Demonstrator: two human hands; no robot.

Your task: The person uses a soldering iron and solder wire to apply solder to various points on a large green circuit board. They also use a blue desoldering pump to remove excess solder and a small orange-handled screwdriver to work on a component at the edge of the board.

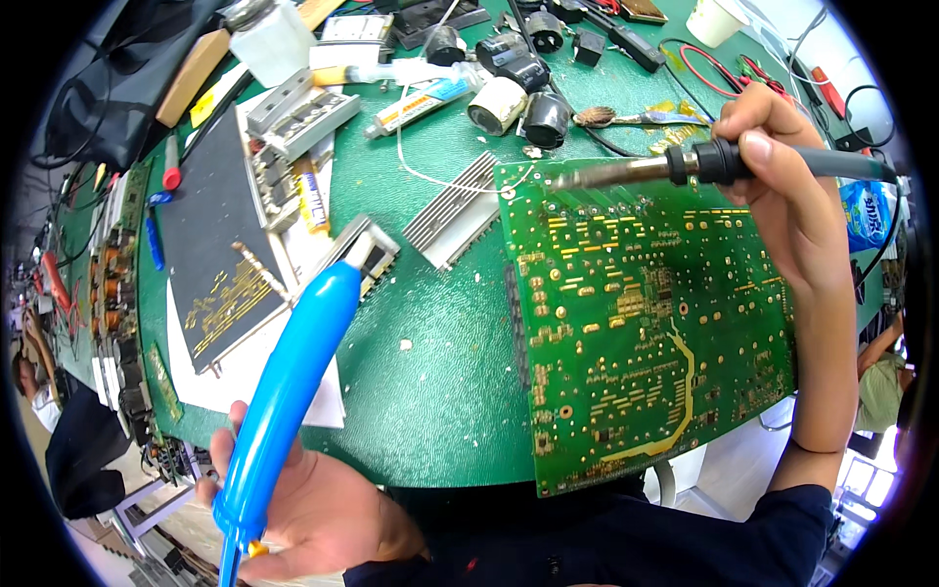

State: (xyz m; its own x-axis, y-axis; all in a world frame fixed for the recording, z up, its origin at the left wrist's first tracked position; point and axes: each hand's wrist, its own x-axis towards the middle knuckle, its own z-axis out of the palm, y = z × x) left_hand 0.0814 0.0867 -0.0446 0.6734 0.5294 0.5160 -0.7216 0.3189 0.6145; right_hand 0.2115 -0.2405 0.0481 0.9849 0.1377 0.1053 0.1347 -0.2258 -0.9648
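My left hand (328,509) is closed round the lower part of a blue desoldering pump (298,377). Its pale nozzle points up and away, over a metal-and-white module (377,256). In my right hand (797,210) is a soldering iron (719,162), gripped by its dark handle. The iron's metal tip reaches left over the far left corner of a green circuit board (626,357); whether it touches cannot be made out. The board lies solder side up, its near end over the table's front edge. A thin pale wire (430,179) curves to that same corner.
On the green table (430,391), a finned heatsink (455,210) lies left of the board. Farther back are black cylindrical capacitors (545,119), a syringe-like tube (421,105), a brush (626,117) and a jar (272,44). A dark sheet (210,245) lies on white paper at left.
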